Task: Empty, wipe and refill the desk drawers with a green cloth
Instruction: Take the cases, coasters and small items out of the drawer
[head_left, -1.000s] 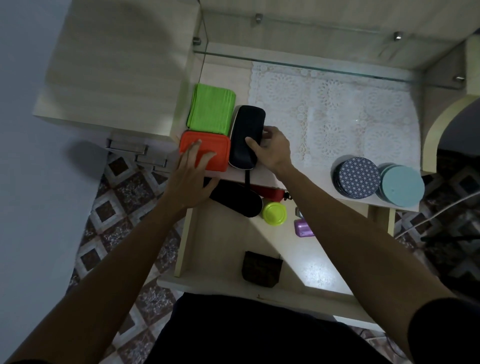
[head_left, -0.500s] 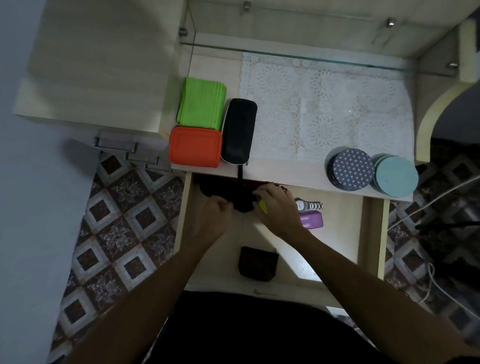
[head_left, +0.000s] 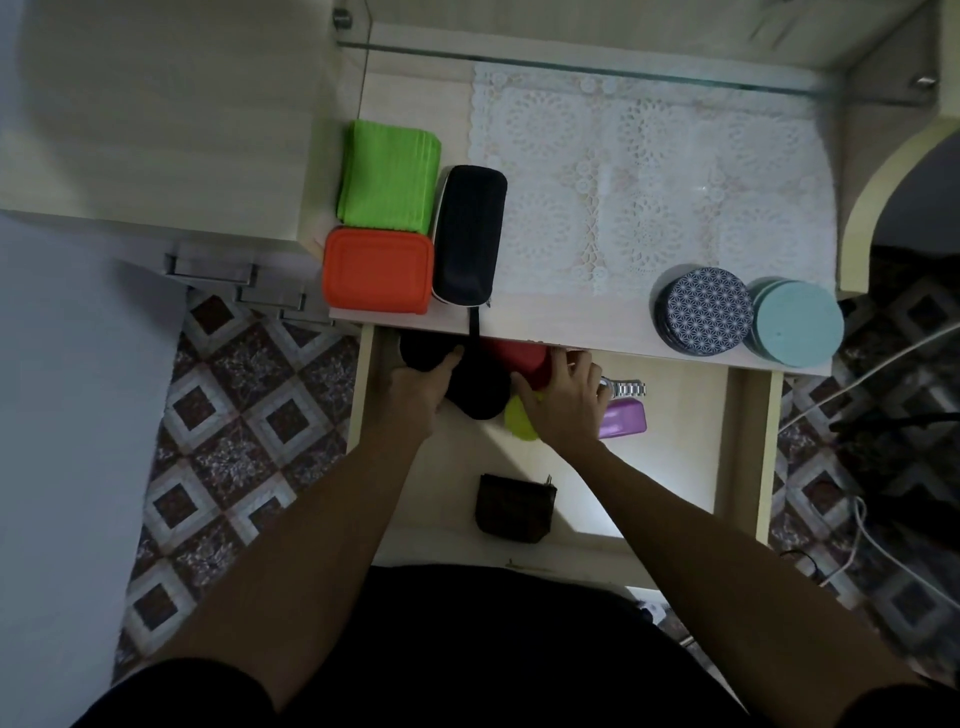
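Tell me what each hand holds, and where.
Left hand grips the black case at its left side; right hand grips the red case at its right end.

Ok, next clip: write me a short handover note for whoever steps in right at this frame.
Left hand grips the black case at the back of the open drawer.
Right hand grips the red case beside it.
Done: orange box and black zip case are up on the desktop, by the folded green cloth.
Left: lift out both cases, yellow-green lid, purple box, watch, dark pouch; then wipe, refill.
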